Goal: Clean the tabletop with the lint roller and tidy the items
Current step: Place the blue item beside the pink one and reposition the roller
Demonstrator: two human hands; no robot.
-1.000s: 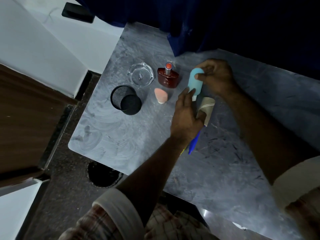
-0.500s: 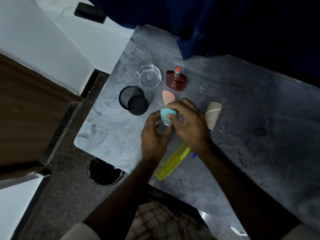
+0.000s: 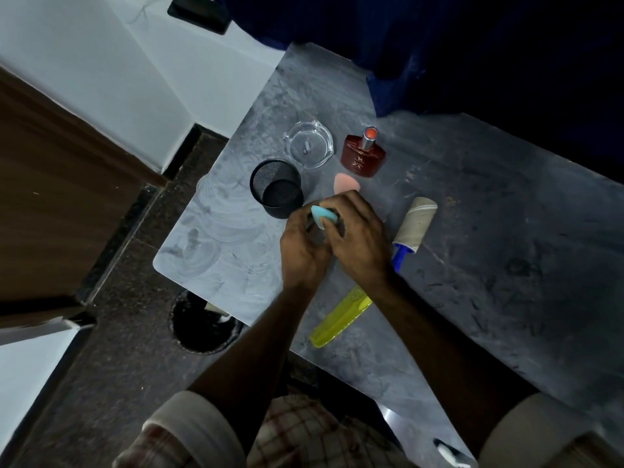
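Now both hands have drifted slightly closer to the black mesh cup [image 3: 276, 188]: left hand [image 3: 303, 251] and right hand [image 3: 359, 244] pinch the smooth blue sponge [image 3: 323, 215] together. Lint roller [image 3: 414, 224], worn paper cylinder, lies on the scuffed grey tabletop [image 3: 506, 265] beside the right wrist; translucent yellow comb [image 3: 339, 317] below.

A grey marbled table [image 3: 472, 298] carries a mesh cup [image 3: 276, 189], glass ashtray [image 3: 309, 145] and red bottle [image 3: 362, 156] at upper centre, a pink sponge [image 3: 345, 183], a lint roller [image 3: 414, 228] right of centre, and a yellow comb [image 3: 339, 317] below.
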